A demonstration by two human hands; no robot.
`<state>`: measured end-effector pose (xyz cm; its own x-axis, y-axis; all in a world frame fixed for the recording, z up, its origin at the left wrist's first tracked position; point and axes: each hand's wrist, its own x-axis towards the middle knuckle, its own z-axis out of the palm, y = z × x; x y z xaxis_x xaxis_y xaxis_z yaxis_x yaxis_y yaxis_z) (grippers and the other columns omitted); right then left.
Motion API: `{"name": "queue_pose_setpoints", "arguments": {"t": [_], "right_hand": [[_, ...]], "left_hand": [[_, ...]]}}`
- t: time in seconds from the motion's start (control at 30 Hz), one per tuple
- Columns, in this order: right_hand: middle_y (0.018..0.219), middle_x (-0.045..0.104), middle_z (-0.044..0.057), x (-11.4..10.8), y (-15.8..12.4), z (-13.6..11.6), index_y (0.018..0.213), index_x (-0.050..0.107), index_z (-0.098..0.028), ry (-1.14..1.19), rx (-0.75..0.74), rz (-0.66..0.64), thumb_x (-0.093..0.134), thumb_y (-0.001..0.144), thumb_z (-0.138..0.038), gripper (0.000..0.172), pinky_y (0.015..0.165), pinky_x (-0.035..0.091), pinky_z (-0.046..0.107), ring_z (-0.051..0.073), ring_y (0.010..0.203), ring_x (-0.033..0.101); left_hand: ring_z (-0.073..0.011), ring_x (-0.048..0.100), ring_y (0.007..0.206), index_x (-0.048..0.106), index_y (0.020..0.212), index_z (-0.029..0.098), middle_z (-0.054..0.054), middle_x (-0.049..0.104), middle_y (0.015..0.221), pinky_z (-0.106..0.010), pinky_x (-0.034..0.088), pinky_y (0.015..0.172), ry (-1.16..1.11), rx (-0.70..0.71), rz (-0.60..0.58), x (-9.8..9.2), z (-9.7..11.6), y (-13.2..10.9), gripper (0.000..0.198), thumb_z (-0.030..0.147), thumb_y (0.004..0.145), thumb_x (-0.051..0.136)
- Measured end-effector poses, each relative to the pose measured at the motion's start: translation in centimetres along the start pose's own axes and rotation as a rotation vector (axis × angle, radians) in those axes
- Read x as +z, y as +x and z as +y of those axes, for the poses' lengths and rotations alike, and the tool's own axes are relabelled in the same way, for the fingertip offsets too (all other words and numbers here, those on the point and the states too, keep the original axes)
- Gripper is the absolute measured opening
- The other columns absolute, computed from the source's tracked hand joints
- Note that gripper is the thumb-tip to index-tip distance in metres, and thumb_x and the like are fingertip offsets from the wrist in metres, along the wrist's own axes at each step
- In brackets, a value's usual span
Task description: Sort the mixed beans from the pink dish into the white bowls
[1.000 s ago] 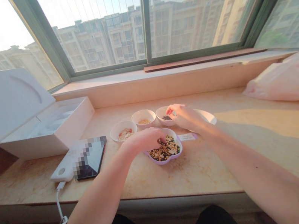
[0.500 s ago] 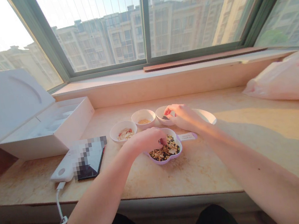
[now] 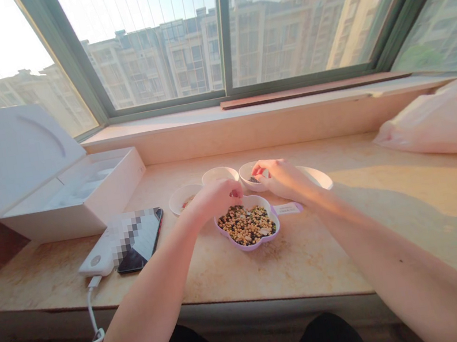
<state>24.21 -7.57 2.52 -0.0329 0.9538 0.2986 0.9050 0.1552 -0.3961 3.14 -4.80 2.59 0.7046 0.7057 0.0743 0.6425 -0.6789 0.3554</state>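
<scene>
Late sun came through a green-framed window [image 3: 154,43] onto a stone sill [image 3: 358,266], with apartment blocks outside. Mixed beans and seeds [image 3: 246,225] filled a lilac flower-shaped dish [image 3: 275,220] near the middle of the sill. The left hand [image 3: 216,201] hung just above the dish's far rim, its fingers [image 3: 236,194] pinched nearly shut, though whether they held anything was too small to tell. The right hand [image 3: 283,180] reached over a white bowl [image 3: 247,171] of dark seeds, its fingers [image 3: 257,169] curled and partly closed at the rim, their hold hidden. Two more white bowls [image 3: 176,202] sat behind the dish, partly covered by the left hand, and a shallow white plate [image 3: 319,177] lay just past the right hand, beside a small card [image 3: 286,208]. Further left were a white power bank [image 3: 94,260] with its cable [image 3: 90,316], a partly blurred phone [image 3: 143,238] and an open white box [image 3: 39,191], while a pink plastic bag [image 3: 439,121] lay at the right
</scene>
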Motion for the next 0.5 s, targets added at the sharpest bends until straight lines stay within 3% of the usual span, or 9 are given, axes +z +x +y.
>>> {"name": "queue_pose_setpoints", "arguments": {"t": [0.1, 0.2, 0.33, 0.5], "right_hand": [[0.088, 0.076, 0.006, -0.4, -0.4, -0.6, 0.093, 0.074, -0.022, 0.044, -0.071, -0.043, 0.063, 0.089, -0.030, 0.015, 0.071, 0.047, 0.031, 0.021, 0.077, 0.066], [0.085, 0.076, 0.004, -0.3, -0.8, -0.9, 0.090, 0.075, -0.022, 0.115, -0.167, -0.199, 0.063, 0.088, -0.026, 0.014, 0.067, 0.048, 0.029, 0.018, 0.072, 0.066], [0.081, 0.075, 0.003, 0.5, -1.4, -1.2, 0.084, 0.076, -0.021, 0.159, -0.218, -0.424, 0.059, 0.082, -0.014, 0.018, 0.060, 0.046, 0.026, 0.016, 0.067, 0.065], [0.081, 0.074, 0.002, 1.3, -1.7, -1.9, 0.077, 0.073, -0.022, 0.080, -0.292, -0.457, 0.057, 0.079, -0.008, 0.021, 0.065, 0.045, 0.028, 0.019, 0.076, 0.066]], "left_hand": [[-0.0168, 0.062, 0.081, 0.072, 0.084, 0.018, -0.005, 0.074, 0.091, -0.028, 0.043, 0.075, 0.004, -0.067, 0.190, -0.3, -1.3, 0.3, 0.019, 0.026, 0.092, 0.058], [-0.0181, 0.064, 0.084, 0.074, 0.087, 0.017, -0.009, 0.075, 0.098, -0.029, 0.043, 0.076, 0.042, -0.129, 0.286, -0.2, -2.2, 0.5, 0.027, 0.022, 0.097, 0.050], [-0.0204, 0.064, 0.082, 0.075, 0.089, 0.015, -0.012, 0.075, 0.096, -0.031, 0.044, 0.075, 0.138, -0.205, 0.283, 0.2, -2.9, 0.6, 0.029, 0.019, 0.097, 0.047], [-0.0216, 0.064, 0.082, 0.077, 0.088, 0.015, -0.013, 0.076, 0.097, -0.032, 0.044, 0.078, 0.175, -0.222, 0.266, 0.5, -3.4, 0.8, 0.029, 0.020, 0.095, 0.049]]}}
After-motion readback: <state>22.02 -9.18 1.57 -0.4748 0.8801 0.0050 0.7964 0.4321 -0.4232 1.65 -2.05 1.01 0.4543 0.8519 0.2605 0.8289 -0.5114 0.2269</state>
